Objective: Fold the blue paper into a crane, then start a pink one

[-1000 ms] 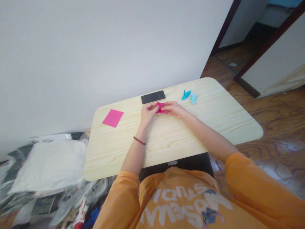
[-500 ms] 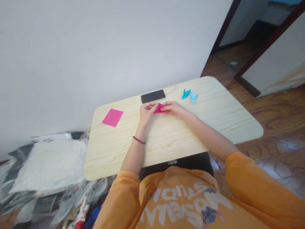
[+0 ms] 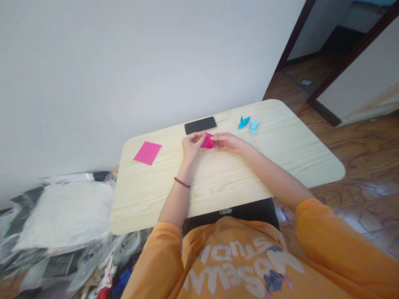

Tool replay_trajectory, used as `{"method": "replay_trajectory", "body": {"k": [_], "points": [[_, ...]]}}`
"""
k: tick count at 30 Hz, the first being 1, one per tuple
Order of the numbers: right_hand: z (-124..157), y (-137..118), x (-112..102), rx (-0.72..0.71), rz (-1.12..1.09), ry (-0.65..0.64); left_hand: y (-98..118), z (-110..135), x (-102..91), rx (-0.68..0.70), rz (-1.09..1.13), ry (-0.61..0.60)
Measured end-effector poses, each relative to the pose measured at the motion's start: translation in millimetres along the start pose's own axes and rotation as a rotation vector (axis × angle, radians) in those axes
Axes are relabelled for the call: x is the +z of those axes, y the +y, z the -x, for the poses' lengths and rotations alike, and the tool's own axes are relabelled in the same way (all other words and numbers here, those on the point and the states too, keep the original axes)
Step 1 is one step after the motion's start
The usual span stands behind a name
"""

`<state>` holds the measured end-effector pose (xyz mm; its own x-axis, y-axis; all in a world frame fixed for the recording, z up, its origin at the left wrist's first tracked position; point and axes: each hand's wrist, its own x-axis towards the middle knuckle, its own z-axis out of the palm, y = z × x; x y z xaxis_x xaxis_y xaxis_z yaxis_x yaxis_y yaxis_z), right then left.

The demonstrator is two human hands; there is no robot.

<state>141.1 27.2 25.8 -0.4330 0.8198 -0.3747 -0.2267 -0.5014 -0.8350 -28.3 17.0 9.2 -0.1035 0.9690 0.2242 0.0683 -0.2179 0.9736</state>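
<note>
The left hand (image 3: 190, 147) and right hand (image 3: 228, 142) are together, both clamped on a folded magenta origami paper (image 3: 208, 141), which sits just in front of a black smartphone (image 3: 200, 125) over a pale wooden table (image 3: 237, 174). A flat pink paper square (image 3: 147, 153) lies to the left. A blue origami figure (image 3: 244, 122) and a pale blue origami figure (image 3: 254, 126) lie to the right.

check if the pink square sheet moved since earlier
No, the pink square sheet sits just where it was, left of the black smartphone.
</note>
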Motion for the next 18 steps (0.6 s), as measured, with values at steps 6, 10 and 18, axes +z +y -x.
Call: {"method": "replay_trajectory", "body": {"k": [6, 10, 18], "points": [[-1.8, 2.9, -0.5, -0.033, 0.039, 0.005, 5.9, 2.4, 1.9, 0.001, -0.009, -0.003], [-2.4, 4.7, -0.4, -0.056, 0.062, 0.016, 6.5, 3.4, 3.2, -0.029, 0.017, -0.004], [-1.6, 3.8, -0.7, -0.046, 0.065, -0.011, 2.6, 2.3, 2.7, -0.103, 0.096, -0.04]]}}
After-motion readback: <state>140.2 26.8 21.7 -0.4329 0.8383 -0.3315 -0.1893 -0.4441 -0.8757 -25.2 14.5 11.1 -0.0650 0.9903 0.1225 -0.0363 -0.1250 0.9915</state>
